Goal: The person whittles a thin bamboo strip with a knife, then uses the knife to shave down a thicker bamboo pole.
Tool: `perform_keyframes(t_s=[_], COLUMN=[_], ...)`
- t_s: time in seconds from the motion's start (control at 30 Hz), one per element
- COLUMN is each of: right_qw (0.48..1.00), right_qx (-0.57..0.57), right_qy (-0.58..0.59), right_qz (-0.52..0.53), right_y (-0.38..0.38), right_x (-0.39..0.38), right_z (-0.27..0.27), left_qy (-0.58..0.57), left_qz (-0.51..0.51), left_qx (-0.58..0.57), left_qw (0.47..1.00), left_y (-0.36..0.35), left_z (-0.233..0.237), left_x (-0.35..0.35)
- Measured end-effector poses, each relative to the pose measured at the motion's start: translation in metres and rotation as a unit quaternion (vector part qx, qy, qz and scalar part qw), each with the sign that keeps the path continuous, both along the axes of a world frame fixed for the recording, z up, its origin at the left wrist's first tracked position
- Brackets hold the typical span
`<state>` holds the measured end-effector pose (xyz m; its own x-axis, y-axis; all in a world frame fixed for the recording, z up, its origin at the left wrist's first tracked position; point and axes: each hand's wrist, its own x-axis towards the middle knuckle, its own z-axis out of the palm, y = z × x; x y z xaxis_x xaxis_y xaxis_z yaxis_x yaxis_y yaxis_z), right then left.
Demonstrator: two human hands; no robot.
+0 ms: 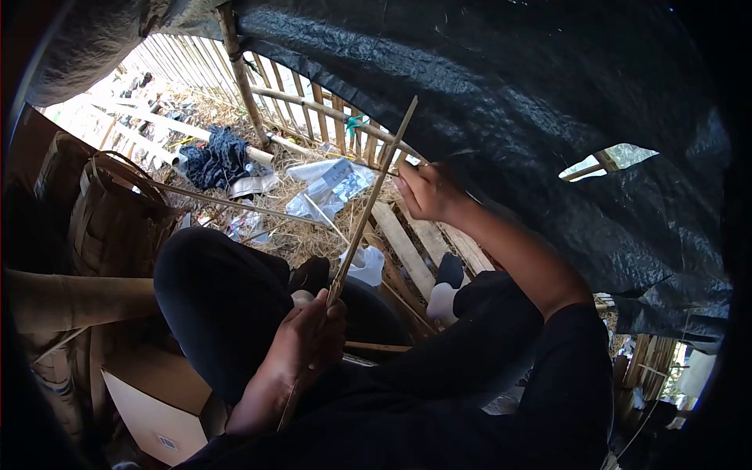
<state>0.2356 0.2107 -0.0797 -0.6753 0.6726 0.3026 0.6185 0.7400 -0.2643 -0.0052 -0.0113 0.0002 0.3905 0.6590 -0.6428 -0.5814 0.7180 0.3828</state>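
We hold a thin bamboo strip (366, 210) slanting up over our knees. Our left hand (309, 341) is closed around its lower part by our lap, and our right hand (423, 192), fingers curled shut, pinches it higher up, in front of the black tarp (533, 110). A woven basket (117, 215) and a cardboard box (153, 395) sit at our left, and clear plastic bags (329, 184) lie on the straw beyond.

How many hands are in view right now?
2. The left hand grips the bamboo strip at its lower end; the right hand is higher, beside the strip, near the fence. No others show.
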Motion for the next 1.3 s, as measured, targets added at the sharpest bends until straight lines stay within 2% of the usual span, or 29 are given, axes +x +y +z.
perform_keyframes(t_s=[0.07,0.17,0.2,0.3,0.37,0.43,0.47,0.53,0.57,0.67,0.77,0.8,0.9,0.93,0.97,1.03,1.1,1.17,1.23,1.3], right_qw=[0.998,0.997,0.999,0.999,0.994,0.992,0.992,0.999,0.999,0.984,0.990,0.996,0.995,0.977,0.951,0.920,0.909,0.894,0.913,0.932], right_qx=[0.005,0.014,-0.010,0.008,-0.013,-0.008,-0.006,-0.008,-0.011,0.020,0.030,0.019,0.042,0.058,0.025,-0.005,0.001,0.004,0.017,-0.025], right_qy=[-0.012,0.025,0.033,0.041,0.008,-0.012,-0.009,0.018,0.018,-0.041,-0.005,0.014,-0.002,-0.059,-0.075,-0.093,-0.043,0.000,0.077,0.133], right_qz=[-0.064,-0.076,-0.026,0.022,-0.104,-0.124,-0.123,-0.030,-0.030,-0.172,-0.138,-0.090,-0.086,-0.196,-0.298,-0.380,-0.415,-0.449,-0.401,-0.335], right_y=[0.025,0.031,0.018,0.020,0.041,0.047,0.047,0.034,0.035,0.065,0.066,0.055,0.059,0.069,0.078,0.093,0.091,0.082,0.069,0.049], right_x=[0.011,0.014,0.007,0.008,0.016,0.018,0.017,0.011,0.011,0.024,0.024,0.020,0.027,0.028,0.037,0.056,0.057,0.053,0.045,0.034], right_z=[-0.011,-0.014,0.003,-0.003,-0.012,-0.006,-0.005,0.004,0.001,-0.014,-0.007,0.006,0.000,-0.006,-0.011,-0.008,-0.002,0.012,0.030,0.041], left_qy=[0.000,-0.025,-0.023,-0.028,-0.039,-0.041,-0.041,-0.030,-0.021,-0.043,-0.022,-0.020,-0.029,-0.012,0.006,-0.002,-0.006,0.042,0.072,0.101], left_qz=[0.011,0.003,0.002,0.020,0.029,0.024,0.019,0.024,0.027,0.007,0.003,0.003,0.005,0.006,0.009,-0.005,-0.019,-0.032,-0.034,-0.038], left_qx=[-0.031,-0.018,-0.018,-0.024,-0.052,-0.040,-0.030,-0.026,-0.023,-0.026,0.007,0.007,0.002,0.000,0.000,0.022,0.044,0.054,0.055,0.058], left_qw=[0.999,1.000,1.000,0.999,0.997,0.998,0.999,0.999,0.999,0.999,1.000,1.000,1.000,1.000,1.000,1.000,0.999,0.997,0.995,0.993], left_y=[0.002,0.001,0.002,0.001,0.003,0.001,0.002,0.002,0.001,0.000,0.001,0.002,0.001,0.001,0.000,-0.002,-0.001,0.000,0.000,0.000], left_z=[0.000,0.000,0.002,0.005,0.003,0.005,0.006,0.008,0.008,0.006,0.010,0.011,0.011,0.007,0.005,0.008,0.010,0.007,0.006,0.005], left_x=[0.004,0.001,0.000,0.002,0.005,0.003,0.001,-0.001,-0.001,-0.001,-0.003,-0.005,-0.006,-0.003,0.000,0.003,-0.001,-0.005,-0.005,-0.002])
